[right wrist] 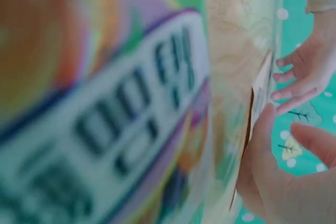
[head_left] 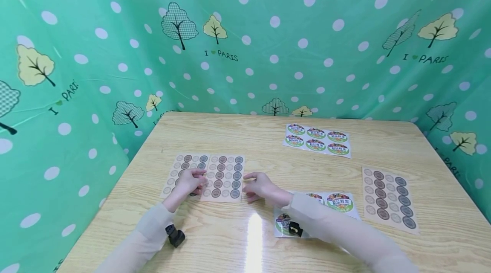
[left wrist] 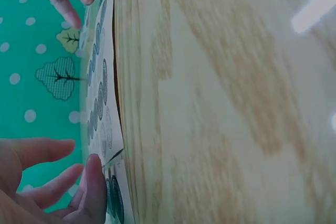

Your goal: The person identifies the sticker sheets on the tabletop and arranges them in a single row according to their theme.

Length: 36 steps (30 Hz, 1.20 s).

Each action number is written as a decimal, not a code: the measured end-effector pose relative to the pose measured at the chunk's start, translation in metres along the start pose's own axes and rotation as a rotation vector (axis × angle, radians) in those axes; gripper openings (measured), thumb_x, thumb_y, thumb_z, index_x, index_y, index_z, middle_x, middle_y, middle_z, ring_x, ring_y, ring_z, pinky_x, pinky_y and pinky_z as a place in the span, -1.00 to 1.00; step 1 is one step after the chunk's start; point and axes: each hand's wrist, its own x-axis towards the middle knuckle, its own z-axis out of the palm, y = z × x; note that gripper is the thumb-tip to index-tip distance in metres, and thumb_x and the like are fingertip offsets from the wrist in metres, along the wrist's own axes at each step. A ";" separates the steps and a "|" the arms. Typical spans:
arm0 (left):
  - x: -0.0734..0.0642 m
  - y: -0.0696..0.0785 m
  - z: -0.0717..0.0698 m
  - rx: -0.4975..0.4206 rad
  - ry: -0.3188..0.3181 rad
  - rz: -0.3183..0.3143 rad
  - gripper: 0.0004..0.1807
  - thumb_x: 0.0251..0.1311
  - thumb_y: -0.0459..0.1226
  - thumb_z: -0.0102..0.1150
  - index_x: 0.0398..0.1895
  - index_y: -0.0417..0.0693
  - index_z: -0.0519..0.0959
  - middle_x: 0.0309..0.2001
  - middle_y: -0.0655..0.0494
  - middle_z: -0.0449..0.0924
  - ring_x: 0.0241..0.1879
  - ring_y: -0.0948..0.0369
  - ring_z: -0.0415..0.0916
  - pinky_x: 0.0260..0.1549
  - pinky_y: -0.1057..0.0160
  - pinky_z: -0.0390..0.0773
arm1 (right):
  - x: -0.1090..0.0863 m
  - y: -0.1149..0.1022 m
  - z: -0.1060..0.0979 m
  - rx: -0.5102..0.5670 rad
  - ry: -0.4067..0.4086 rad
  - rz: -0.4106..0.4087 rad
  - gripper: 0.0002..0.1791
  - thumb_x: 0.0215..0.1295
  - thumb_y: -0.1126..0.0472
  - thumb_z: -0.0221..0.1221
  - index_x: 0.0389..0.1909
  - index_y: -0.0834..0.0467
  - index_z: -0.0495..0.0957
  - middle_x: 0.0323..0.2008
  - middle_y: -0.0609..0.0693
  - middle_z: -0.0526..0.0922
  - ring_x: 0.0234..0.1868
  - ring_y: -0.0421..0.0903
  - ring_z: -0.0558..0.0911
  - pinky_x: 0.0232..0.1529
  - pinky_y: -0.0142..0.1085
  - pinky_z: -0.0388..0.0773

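Two beige sheets of round stickers lie side by side on the table, a left sheet [head_left: 176,176] and a right sheet [head_left: 224,179]. Over the seam between them is my left hand [head_left: 189,181], fingers loosely bent and apart from the thumb. My right hand [head_left: 261,187] is at the outer edge of the right sheet, thumb and fingers spread. In the left wrist view, a fingertip of the left hand [left wrist: 63,187] rests at the seam. In the right wrist view, the right hand [right wrist: 286,174] has its fingers along the sheet's edge, with nothing pinched between them.
Under the right forearm lies a glossy sheet of fruit labels [head_left: 341,203], partly covered. Another fruit label sheet [head_left: 317,140] is farther back. A third beige sticker sheet [head_left: 390,198] lies at the right. A green patterned curtain [head_left: 245,51] encloses the wooden table [head_left: 215,239].
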 end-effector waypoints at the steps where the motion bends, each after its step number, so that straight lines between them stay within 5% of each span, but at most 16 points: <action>1: 0.000 0.001 0.000 0.004 -0.002 0.007 -0.59 0.02 -0.51 0.09 0.02 -0.41 0.45 -0.42 -0.05 0.54 -0.67 0.32 0.42 -0.71 0.39 0.53 | -0.002 0.000 -0.003 -0.009 -0.022 -0.013 -0.43 0.09 0.43 0.12 0.18 0.40 0.25 -0.36 0.18 0.55 -0.43 -0.07 0.57 -0.30 -0.23 0.65; 6: -0.001 0.004 0.003 0.036 -0.039 0.057 -0.61 0.09 -0.43 0.09 0.03 -0.39 0.44 -0.31 -0.16 0.57 -0.59 0.27 0.48 -0.58 0.34 0.59 | -0.010 -0.001 -0.018 -0.063 -0.108 -0.059 -0.46 0.11 0.35 0.14 0.16 0.38 0.30 -0.27 0.22 0.59 -0.29 -0.02 0.61 -0.19 -0.17 0.62; 15: -0.004 0.015 0.016 0.067 -0.120 0.128 -0.64 0.10 -0.40 0.08 0.00 -0.34 0.49 -0.31 -0.12 0.55 -0.49 0.18 0.53 -0.48 0.28 0.62 | -0.019 0.002 -0.039 -0.140 -0.171 -0.082 -0.56 0.13 0.37 0.11 0.06 0.39 0.39 -0.29 0.27 0.62 -0.33 0.00 0.64 -0.22 -0.17 0.63; 36: 0.000 0.054 0.066 0.087 -0.260 0.238 -0.67 0.13 -0.35 0.10 -0.01 -0.24 0.52 -0.31 -0.05 0.58 -0.42 0.10 0.55 -0.43 0.25 0.61 | -0.047 0.011 -0.104 -0.239 -0.100 -0.199 -0.54 0.19 0.29 0.07 0.10 0.42 0.34 -0.18 0.30 0.55 -0.22 0.08 0.61 -0.18 -0.16 0.61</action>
